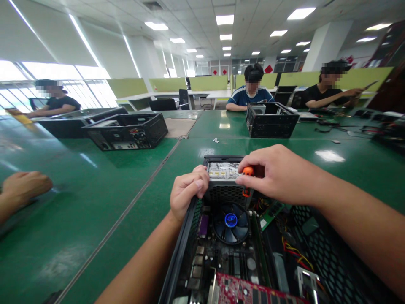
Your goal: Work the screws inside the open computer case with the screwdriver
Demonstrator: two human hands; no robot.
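Your right hand [275, 173] is pinching a small orange-and-black tool [248, 171] between thumb and fingers, nearly closed, over the far end of an open black metal computer case [181, 253]. Your left hand [190, 188] is curling closed on the case's far left corner, beside a grey metal box with a pale printed label [221, 172]. The case is lying on a glossy green bench [126, 177] in front of you, its open side facing up. Nearer you, a round black fan with a blue hub [230, 220] is sitting inside, and a red circuit board [249, 291] is showing at the bottom edge of the view. You cannot tell what the tool's tip is touching. At your left, another person's hand [27, 188] is hovering over or resting on the bench.
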